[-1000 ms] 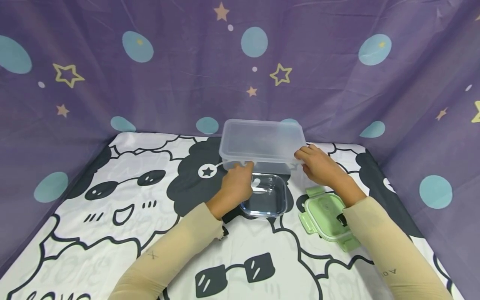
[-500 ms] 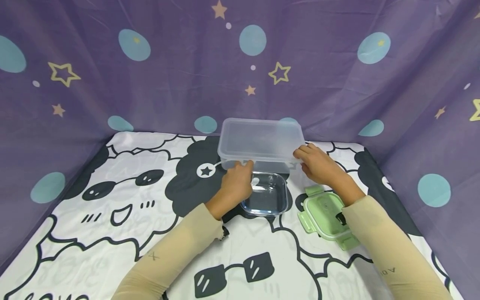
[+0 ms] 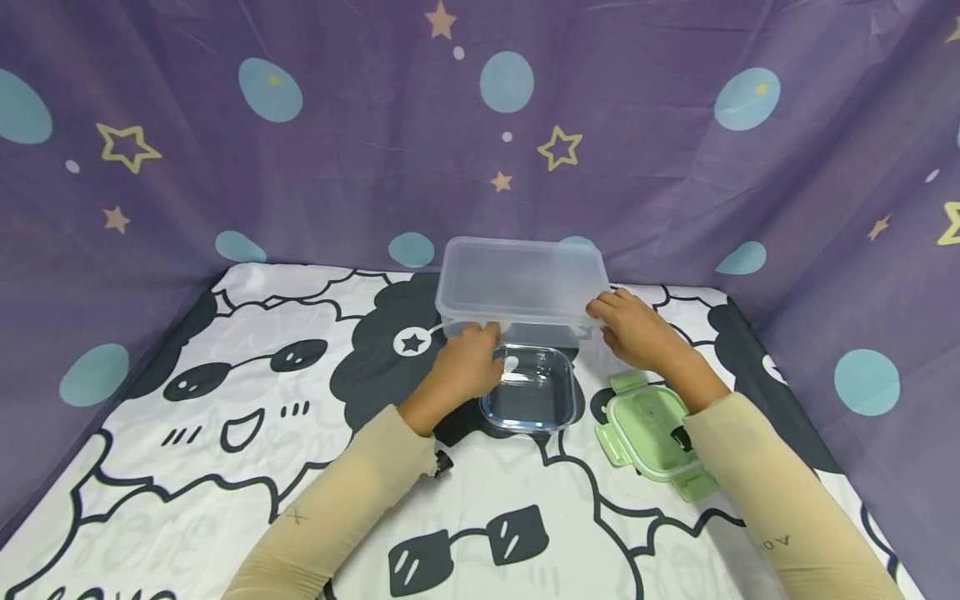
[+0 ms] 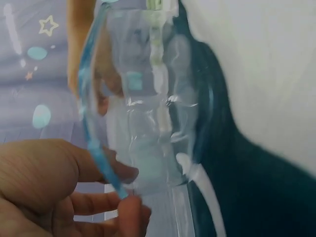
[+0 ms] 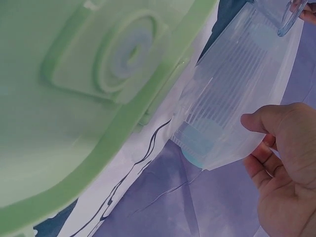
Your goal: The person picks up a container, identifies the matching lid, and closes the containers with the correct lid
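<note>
A translucent plastic box (image 3: 525, 279) with a flat lid stands at the back centre. My right hand (image 3: 630, 329) grips its front right corner; in the right wrist view the thumb (image 5: 259, 118) lies on the lid and the fingers curl beneath. A square glass container (image 3: 532, 400) sits close in front of the box. My left hand (image 3: 465, 367) is at its back left corner, fingertips close to the box front. In the left wrist view the bluish glass rim (image 4: 91, 98) runs between thumb and fingertips; whether they pinch it I cannot tell.
A green clip-sided lid (image 3: 656, 433) lies on the table under my right forearm and fills much of the right wrist view. The patterned cloth (image 3: 300, 417) covers the table. A purple curtain (image 3: 337, 183) hangs right behind the box and along the sides.
My left hand has shifted slightly left and toward me, and its thumb now shows apart from the forefinger. My right hand, the box, the glass container and the green lid stay put.
</note>
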Motion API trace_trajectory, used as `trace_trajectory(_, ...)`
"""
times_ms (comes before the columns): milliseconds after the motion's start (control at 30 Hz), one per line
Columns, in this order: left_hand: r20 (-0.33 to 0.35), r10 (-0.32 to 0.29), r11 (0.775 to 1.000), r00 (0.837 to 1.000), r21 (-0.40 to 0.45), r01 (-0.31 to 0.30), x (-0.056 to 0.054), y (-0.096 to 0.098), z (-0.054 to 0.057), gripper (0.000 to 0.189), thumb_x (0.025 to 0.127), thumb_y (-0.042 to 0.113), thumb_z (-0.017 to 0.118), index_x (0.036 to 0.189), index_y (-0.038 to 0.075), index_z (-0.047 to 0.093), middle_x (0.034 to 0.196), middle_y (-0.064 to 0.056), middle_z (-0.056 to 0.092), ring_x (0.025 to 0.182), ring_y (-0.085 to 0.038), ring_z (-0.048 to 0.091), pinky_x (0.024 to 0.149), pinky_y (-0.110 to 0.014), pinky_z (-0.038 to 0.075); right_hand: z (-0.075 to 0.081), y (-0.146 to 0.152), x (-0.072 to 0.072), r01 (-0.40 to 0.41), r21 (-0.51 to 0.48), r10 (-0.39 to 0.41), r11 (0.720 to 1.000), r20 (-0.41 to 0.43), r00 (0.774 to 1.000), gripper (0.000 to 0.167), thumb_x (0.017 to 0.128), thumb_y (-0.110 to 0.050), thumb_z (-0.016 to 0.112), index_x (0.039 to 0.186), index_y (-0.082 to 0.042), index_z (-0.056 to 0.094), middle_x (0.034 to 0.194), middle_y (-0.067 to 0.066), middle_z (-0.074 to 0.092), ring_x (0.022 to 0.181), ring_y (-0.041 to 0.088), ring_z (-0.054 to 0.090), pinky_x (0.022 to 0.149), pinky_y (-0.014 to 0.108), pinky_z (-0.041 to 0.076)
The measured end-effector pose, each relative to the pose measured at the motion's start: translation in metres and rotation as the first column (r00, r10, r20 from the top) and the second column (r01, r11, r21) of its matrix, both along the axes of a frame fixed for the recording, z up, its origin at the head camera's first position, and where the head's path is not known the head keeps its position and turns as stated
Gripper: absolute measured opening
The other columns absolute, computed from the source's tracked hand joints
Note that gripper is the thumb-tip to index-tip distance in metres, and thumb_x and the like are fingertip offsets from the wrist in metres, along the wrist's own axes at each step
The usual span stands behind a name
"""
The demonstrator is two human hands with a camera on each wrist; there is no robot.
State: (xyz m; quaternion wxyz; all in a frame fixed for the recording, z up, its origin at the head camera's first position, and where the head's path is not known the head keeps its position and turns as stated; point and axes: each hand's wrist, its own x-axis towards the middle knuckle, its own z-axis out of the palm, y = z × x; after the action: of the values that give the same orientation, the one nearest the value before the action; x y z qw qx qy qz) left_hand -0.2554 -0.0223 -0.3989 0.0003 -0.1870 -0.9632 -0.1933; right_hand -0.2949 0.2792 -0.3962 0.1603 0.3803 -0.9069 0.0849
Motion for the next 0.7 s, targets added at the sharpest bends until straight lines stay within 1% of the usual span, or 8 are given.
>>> trace_trajectory(67, 0.040, -0.043, 0.997, 0.998, 0.069, 0.040, -0.003, -0.006, 0.002, 0.024, 0.097, 0.017, 0.066, 0.116, 0.003, 0.064, 0.088, -0.009, 0.062, 0.067, -0.024, 0.062, 0.055, -0.036, 0.050, 0.000, 0.000, 0.000, 0.002, 0.003, -0.002, 1.000, 0.003, 1.000, 0.032, 0.084, 0.012, 0.067, 0.112, -0.002, 0.063, 0.107, 0.013, 0.065, 0.098, 0.035, 0.057, 0.090, 0.048, 0.048)
trace_trajectory(133, 0.103, -0.083, 0.985, 0.991, 0.160, 0.066, -0.007, -0.012, 0.003, 0.025, 0.098, 0.015, 0.065, 0.118, 0.000, 0.065, 0.081, -0.006, 0.062, 0.058, -0.019, 0.061, 0.054, -0.032, 0.049, 0.000, 0.000, 0.000, 0.002, 0.002, -0.002, 1.000, 0.003, 1.000, 0.032, 0.083, 0.013, 0.067, 0.112, -0.002, 0.063, 0.107, 0.013, 0.065, 0.097, 0.035, 0.057, 0.090, 0.048, 0.048)
trace_trajectory(233, 0.225, -0.130, 0.949, 0.966, 0.310, 0.055, -0.012, -0.021, 0.005, 0.025, 0.099, 0.011, 0.064, 0.120, -0.003, 0.064, 0.078, -0.006, 0.063, 0.050, -0.016, 0.061, 0.052, -0.030, 0.054, 0.000, 0.000, 0.000, 0.000, -0.003, 0.000, 1.000, -0.001, 1.000, 0.032, 0.083, 0.013, 0.066, 0.111, -0.001, 0.063, 0.106, 0.013, 0.064, 0.096, 0.035, 0.056, 0.089, 0.048, 0.048)
trace_trajectory(300, 0.313, -0.150, 0.917, 0.938, 0.398, 0.014, -0.015, -0.025, 0.004, 0.024, 0.099, 0.008, 0.063, 0.120, -0.003, 0.064, 0.083, -0.008, 0.063, 0.053, -0.017, 0.062, 0.053, -0.031, 0.057, 0.000, -0.001, 0.000, -0.003, -0.007, 0.003, 1.000, -0.003, 1.000, 0.032, 0.082, 0.013, 0.066, 0.110, -0.001, 0.063, 0.106, 0.013, 0.064, 0.096, 0.035, 0.056, 0.089, 0.048, 0.048)
trace_trajectory(367, 0.393, -0.168, 0.882, 0.904, 0.470, -0.041, -0.018, -0.028, 0.003, 0.022, 0.099, 0.006, 0.063, 0.119, -0.003, 0.064, 0.088, -0.011, 0.063, 0.058, -0.018, 0.062, 0.056, -0.032, 0.060, 0.000, -0.001, 0.000, -0.001, -0.009, 0.001, 1.000, -0.002, 1.000, 0.031, 0.082, 0.013, 0.067, 0.110, -0.002, 0.063, 0.106, 0.013, 0.064, 0.096, 0.035, 0.056, 0.090, 0.048, 0.048)
trace_trajectory(467, 0.495, -0.200, 0.826, 0.846, 0.550, -0.127, -0.022, -0.031, 0.001, 0.022, 0.099, 0.002, 0.062, 0.120, -0.003, 0.063, 0.094, -0.014, 0.062, 0.063, -0.019, 0.062, 0.060, -0.033, 0.061, 0.000, -0.001, 0.000, 0.001, -0.011, -0.001, 1.000, 0.004, 1.000, 0.031, 0.083, 0.013, 0.067, 0.110, -0.002, 0.063, 0.106, 0.012, 0.064, 0.097, 0.035, 0.057, 0.091, 0.048, 0.047)
trace_trajectory(567, 0.554, -0.230, 0.782, 0.800, 0.595, -0.187, -0.025, -0.033, -0.001, 0.024, 0.099, -0.001, 0.061, 0.122, -0.004, 0.061, 0.095, -0.014, 0.062, 0.062, -0.020, 0.062, 0.061, -0.033, 0.061, 0.000, -0.001, 0.000, 0.004, -0.015, -0.004, 1.000, 0.008, 1.000, 0.031, 0.083, 0.013, 0.067, 0.110, -0.001, 0.064, 0.106, 0.012, 0.064, 0.098, 0.035, 0.057, 0.091, 0.048, 0.047)
trace_trajectory(700, 0.599, -0.265, 0.743, 0.756, 0.627, -0.236, -0.029, -0.036, -0.005, 0.028, 0.098, -0.002, 0.059, 0.126, -0.004, 0.059, 0.095, -0.013, 0.062, 0.065, -0.019, 0.062, 0.062, -0.032, 0.060, 0.000, 0.000, 0.000, 0.009, -0.014, -0.009, 1.000, 0.009, 1.000, 0.030, 0.083, 0.013, 0.067, 0.110, -0.001, 0.064, 0.106, 0.012, 0.064, 0.098, 0.035, 0.057, 0.091, 0.048, 0.048)
